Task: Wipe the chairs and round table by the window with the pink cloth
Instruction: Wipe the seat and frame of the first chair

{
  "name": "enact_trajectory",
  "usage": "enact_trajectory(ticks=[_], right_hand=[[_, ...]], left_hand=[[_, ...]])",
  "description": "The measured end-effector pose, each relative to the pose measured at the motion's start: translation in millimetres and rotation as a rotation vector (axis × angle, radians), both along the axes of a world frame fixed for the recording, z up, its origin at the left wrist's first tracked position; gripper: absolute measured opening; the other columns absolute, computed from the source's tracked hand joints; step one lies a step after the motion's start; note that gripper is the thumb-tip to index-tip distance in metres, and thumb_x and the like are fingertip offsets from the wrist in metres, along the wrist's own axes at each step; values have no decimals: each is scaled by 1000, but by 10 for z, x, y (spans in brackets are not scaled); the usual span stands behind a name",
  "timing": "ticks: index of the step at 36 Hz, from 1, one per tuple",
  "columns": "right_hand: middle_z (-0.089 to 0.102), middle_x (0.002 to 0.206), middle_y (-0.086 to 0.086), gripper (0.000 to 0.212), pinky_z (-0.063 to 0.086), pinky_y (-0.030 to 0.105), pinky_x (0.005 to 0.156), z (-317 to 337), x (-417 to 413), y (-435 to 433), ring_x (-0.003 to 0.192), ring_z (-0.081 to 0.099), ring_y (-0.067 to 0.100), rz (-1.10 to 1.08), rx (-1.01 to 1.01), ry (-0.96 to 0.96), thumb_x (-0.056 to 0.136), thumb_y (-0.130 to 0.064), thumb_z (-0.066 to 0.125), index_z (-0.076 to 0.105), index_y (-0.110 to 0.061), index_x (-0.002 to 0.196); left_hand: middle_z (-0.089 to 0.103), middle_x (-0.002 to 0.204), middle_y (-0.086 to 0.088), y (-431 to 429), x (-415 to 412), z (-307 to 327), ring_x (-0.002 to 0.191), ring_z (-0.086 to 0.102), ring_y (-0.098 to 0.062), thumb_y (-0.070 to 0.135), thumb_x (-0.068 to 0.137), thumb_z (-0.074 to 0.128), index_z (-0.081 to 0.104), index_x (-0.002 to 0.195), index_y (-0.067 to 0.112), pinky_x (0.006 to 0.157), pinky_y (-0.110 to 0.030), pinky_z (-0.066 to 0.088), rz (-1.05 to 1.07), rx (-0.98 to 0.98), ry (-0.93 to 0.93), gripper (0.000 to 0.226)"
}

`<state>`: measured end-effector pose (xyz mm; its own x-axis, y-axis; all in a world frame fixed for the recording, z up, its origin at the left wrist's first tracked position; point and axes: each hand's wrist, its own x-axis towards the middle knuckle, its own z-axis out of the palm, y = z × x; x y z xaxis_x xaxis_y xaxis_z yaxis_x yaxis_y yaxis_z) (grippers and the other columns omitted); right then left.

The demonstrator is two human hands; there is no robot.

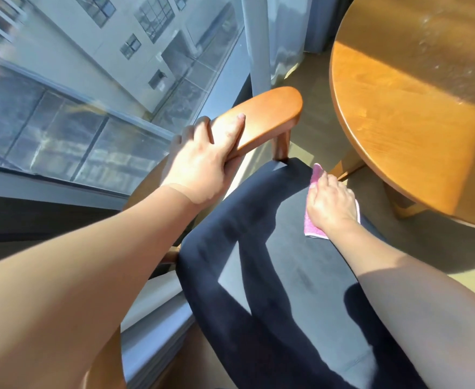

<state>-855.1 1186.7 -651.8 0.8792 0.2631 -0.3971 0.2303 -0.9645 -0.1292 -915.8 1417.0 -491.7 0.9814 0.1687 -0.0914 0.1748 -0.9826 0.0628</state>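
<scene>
Chair (281, 276): orange-brown wooden frame and a dark navy padded seat, in patchy sun and shadow. Its window-side armrest (267, 113) is flat with a rounded end, and the left hand (202, 167) grips it.

Pink cloth (313, 230): small, lying flat near the seat's front edge on the table side, pressed under the right hand (331, 203), with pink showing at both ends.

Round table (399, 108): same wood, just beside the chair, top half sunlit with faint streaks.
</scene>
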Motion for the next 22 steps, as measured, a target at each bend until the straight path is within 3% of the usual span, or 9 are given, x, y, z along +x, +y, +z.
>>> enact_trajectory(ticks=[1,4,7,9,13,17,20,22], right_hand=[[52,130,17,49,42,46,99,8,30,103,116,52,36,37,-10,-8,100,-27,29,43,-2,139],[50,126,17,52,43,47,91,-9,113,442,108,52,38,135,-8,-54,99,-25,27,27,-6,147],[54,121,18,58,42,48,88,-36,142,564,103,53,40,147,15,-78,97,-30,11,35,-6,143],[52,124,20,57,40,50,95,-84,103,536,107,50,42,239,13,-117,98,-29,10,40,-3,139],[49,129,29,54,33,58,107,-148,2,498,118,45,49,399,-1,-208,97,-30,27,43,2,137],[35,153,18,59,10,58,117,-141,-63,418,136,30,48,522,-83,-122,99,-35,21,25,-12,153],[60,131,12,59,22,55,112,-72,-124,301,117,50,42,544,-98,-104,94,-36,15,47,-18,140],[59,130,13,58,26,56,112,-43,-173,222,118,49,43,515,-71,-130,95,-36,16,48,-16,140]], left_hand=[[41,128,-27,2,-1,1,98,49,-48,52,88,27,17,145,37,86,-52,44,2,1,-1,60],[40,130,-26,11,0,-14,100,49,-47,51,89,31,15,145,38,88,-51,43,4,8,6,60],[40,131,-26,41,15,-4,103,48,-47,47,92,39,17,146,37,92,-51,39,-5,17,8,60],[42,129,-28,51,14,5,102,49,-48,48,91,37,20,147,34,92,-51,37,-15,28,-16,59],[40,131,-28,17,-4,-28,100,50,-47,48,91,36,19,147,35,90,-51,41,-12,45,-19,60],[37,135,-27,-20,-10,-11,107,48,-47,47,92,38,19,149,34,94,-51,39,-7,52,8,62],[37,136,-28,-18,-11,-2,108,47,-47,49,90,32,20,149,33,93,-52,39,-6,58,3,62],[37,136,-27,-11,-18,-7,110,46,-46,47,92,35,20,149,32,93,-52,40,-16,67,-6,62]])
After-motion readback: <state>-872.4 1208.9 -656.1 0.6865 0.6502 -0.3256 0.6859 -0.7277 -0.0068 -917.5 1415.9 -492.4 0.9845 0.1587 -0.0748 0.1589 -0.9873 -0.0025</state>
